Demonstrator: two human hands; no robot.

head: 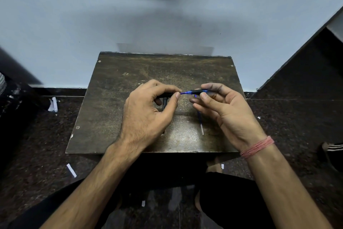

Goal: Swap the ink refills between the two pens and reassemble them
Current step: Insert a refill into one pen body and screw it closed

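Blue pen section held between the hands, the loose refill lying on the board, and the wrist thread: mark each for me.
blue pen section (194,91), head view, on its black grip sleeve.
loose refill (201,130), head view, on its pale near end.
wrist thread (257,147), head view, mid-band on the right wrist.

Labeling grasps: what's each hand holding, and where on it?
Right hand pinches the blue pen at its black grip. Left hand pinches the pen's tip end and holds a black piece.

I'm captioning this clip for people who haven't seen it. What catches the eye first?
Two bare hands meet over the middle of a worn dark board: the left hand pinches the tip of a blue pen that the right hand holds by its black grip. A loose refill lies on the board under the right hand.
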